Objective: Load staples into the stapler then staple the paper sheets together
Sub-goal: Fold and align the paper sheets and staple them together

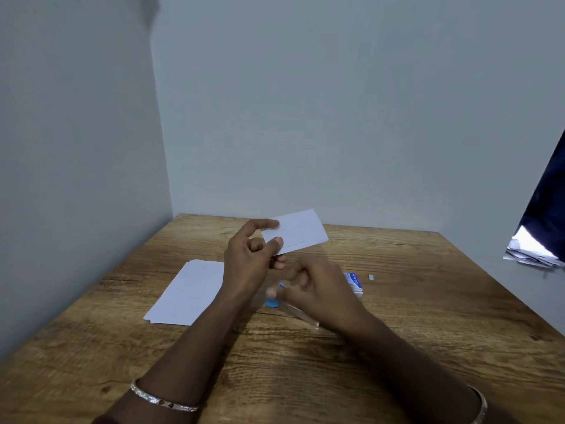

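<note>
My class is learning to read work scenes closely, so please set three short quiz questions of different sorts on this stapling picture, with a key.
1. True or false: the left hand holds a small sheet of paper up off the wooden table.
2. Which lies flat on the table beside the left forearm? A) a blue folder B) a stack of white paper C) a pair of scissors
3. Fill in: the right hand is over a stapler whose visible tip is ____ in colour.

Key: 1 true; 2 B; 3 blue. The small staple box lies just past the right hand.
</note>
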